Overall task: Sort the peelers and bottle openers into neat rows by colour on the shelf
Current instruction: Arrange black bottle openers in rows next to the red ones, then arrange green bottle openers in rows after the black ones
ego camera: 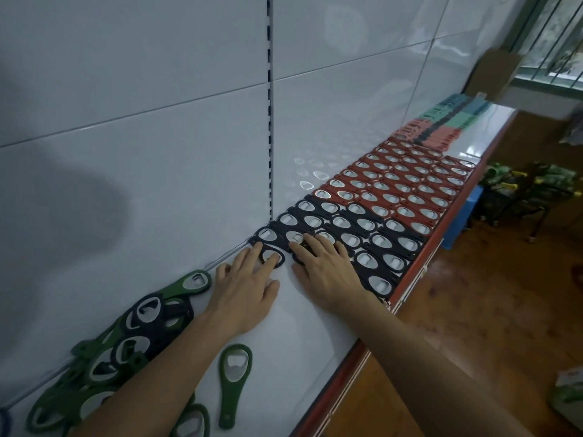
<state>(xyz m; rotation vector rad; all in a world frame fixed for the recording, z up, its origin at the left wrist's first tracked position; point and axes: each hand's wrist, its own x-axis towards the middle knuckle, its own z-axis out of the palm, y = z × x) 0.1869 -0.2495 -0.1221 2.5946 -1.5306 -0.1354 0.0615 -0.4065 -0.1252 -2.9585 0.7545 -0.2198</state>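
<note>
Black bottle openers (362, 238) lie in neat rows on the white shelf (303, 329), with red bottle openers (407, 181) in rows beyond them. Farther back sit packs of peelers (441, 127) in red, black, green and blue. My left hand (244, 285) lies flat, its fingertips pressing a black opener (273, 257) at the near end of the rows. My right hand (325, 266) rests flat with straight fingers on the black openers beside it. A loose heap of green and black openers (126, 339) lies at the left. One green opener (235, 376) lies alone near the front.
The white tiled wall (157, 137) backs the shelf, with a slotted metal upright (269, 105). The shelf's red front edge (419, 269) runs along the right. A cardboard box (495, 70) stands at the far end. A blue stool (460, 219) and green goods stand on the wooden floor.
</note>
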